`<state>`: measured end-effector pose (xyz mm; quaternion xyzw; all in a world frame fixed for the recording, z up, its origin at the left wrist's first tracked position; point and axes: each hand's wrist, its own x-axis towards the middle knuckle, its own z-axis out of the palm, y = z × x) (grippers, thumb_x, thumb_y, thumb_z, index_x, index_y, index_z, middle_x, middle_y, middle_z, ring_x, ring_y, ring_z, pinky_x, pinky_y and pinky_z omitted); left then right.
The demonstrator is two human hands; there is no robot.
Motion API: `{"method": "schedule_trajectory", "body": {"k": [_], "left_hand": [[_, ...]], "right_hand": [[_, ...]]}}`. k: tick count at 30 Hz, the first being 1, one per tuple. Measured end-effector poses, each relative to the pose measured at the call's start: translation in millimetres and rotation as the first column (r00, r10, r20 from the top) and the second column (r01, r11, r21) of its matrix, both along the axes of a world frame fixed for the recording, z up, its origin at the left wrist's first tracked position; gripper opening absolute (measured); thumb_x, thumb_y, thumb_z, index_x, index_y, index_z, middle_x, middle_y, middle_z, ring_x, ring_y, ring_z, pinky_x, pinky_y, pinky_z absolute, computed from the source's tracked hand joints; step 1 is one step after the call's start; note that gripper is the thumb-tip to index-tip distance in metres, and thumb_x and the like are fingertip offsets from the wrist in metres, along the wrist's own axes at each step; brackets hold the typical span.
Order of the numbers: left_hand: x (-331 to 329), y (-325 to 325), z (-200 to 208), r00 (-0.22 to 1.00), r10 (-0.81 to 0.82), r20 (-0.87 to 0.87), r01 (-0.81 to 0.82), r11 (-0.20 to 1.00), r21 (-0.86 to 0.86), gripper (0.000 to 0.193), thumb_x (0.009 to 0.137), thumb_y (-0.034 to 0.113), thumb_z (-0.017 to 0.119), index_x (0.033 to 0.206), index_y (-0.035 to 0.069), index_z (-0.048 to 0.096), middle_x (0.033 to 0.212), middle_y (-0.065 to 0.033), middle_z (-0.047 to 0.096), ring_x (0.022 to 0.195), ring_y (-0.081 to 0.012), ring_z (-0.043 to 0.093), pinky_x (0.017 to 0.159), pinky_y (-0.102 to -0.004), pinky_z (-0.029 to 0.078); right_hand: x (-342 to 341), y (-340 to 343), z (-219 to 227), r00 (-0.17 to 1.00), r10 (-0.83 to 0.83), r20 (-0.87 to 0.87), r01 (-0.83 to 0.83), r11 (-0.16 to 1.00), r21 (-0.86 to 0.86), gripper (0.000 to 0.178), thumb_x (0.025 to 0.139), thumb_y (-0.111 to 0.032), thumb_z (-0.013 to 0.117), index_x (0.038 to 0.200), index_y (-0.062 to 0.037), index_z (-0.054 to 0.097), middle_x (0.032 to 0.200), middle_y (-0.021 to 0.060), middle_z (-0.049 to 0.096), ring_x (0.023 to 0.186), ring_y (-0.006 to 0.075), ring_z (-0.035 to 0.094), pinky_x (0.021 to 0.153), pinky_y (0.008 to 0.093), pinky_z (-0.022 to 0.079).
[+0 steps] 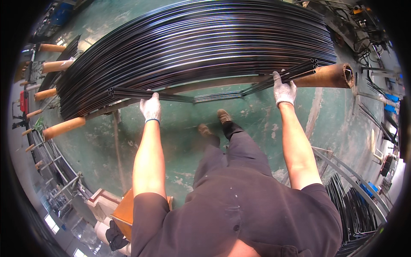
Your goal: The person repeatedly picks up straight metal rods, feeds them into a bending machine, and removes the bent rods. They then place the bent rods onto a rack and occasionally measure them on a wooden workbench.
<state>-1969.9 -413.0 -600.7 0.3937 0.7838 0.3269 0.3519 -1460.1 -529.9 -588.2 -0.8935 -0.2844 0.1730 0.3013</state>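
Both my hands wear white knit gloves and grip a small bundle of bent black metal tubes (217,97). My left hand (150,107) is closed around the left leg of the bundle, near its open tube ends. On the other side my right hand (284,89) grips the right leg, its thumb up along the tubes. The bundle's middle section sags lower, between my hands. Just beyond it lies a wide stack of long black tubes (197,47), resting across a rack. Parts of my fingers are hidden under the tubes.
Brown cardboard sleeves (64,127) cover the rack's arms at the left, with another thick cardboard sleeve (329,76) at the right. An orange-brown box (124,213) stands behind me on the left. Bent black tubes (349,210) stand at lower right beside curved metal rails (359,188).
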Motion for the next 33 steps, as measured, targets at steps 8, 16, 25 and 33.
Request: {"method": "schedule_trajectory", "body": {"k": [8, 16, 25, 33], "left_hand": [[-19.9, -15.3, -30.2, 1.000, -0.013, 0.001, 0.013, 1.000, -0.002, 0.038, 0.100, 0.014, 0.070, 0.135, -0.002, 0.072, 0.130, -0.0160, 0.078, 0.120, -0.0279, 0.073, 0.107, -0.0358, 0.052], [-19.3, -25.8, -34.1, 0.999, 0.015, -0.036, -0.016, 0.999, -0.043, 0.038, 0.102, 0.018, 0.071, 0.131, -0.006, 0.073, 0.127, -0.0202, 0.079, 0.117, -0.0273, 0.075, 0.105, -0.0366, 0.054], [11.2, -24.4, 1.6, 0.997, 0.061, -0.056, -0.061, 0.998, 0.009, 0.034, 0.100, 0.020, 0.074, 0.122, -0.004, 0.076, 0.115, -0.0159, 0.081, 0.107, -0.0247, 0.075, 0.099, -0.0360, 0.055], [11.1, -31.3, 0.0, 0.957, -0.039, -0.289, 0.038, 0.999, -0.010, 0.037, 0.094, 0.033, 0.079, 0.115, 0.003, 0.078, 0.110, -0.0172, 0.080, 0.104, -0.0302, 0.075, 0.096, -0.0414, 0.057]], "right_hand": [[-15.6, -5.4, 46.6, 0.991, 0.094, 0.097, -0.063, 0.957, -0.283, 0.063, 0.097, -0.069, 0.067, 0.128, -0.0155, 0.076, 0.119, 0.0204, 0.078, 0.118, 0.0459, 0.070, 0.103, 0.0525, 0.056], [-14.0, -47.5, -6.2, 0.985, 0.171, -0.011, -0.171, 0.977, -0.125, 0.048, 0.097, -0.050, 0.075, 0.133, -0.0180, 0.073, 0.117, 0.0179, 0.080, 0.112, 0.0427, 0.075, 0.099, 0.0480, 0.058], [0.2, -26.9, -12.5, 0.988, 0.122, 0.095, -0.103, 0.977, -0.184, 0.038, 0.093, -0.041, 0.084, 0.116, -0.0128, 0.073, 0.103, 0.0114, 0.082, 0.098, 0.0326, 0.079, 0.091, 0.0427, 0.059], [9.3, -32.3, -49.2, 0.995, 0.052, -0.085, -0.031, 0.972, 0.234, 0.034, 0.095, -0.032, 0.083, 0.122, -0.0150, 0.073, 0.106, 0.0088, 0.083, 0.100, 0.0297, 0.080, 0.095, 0.0411, 0.059]]}}
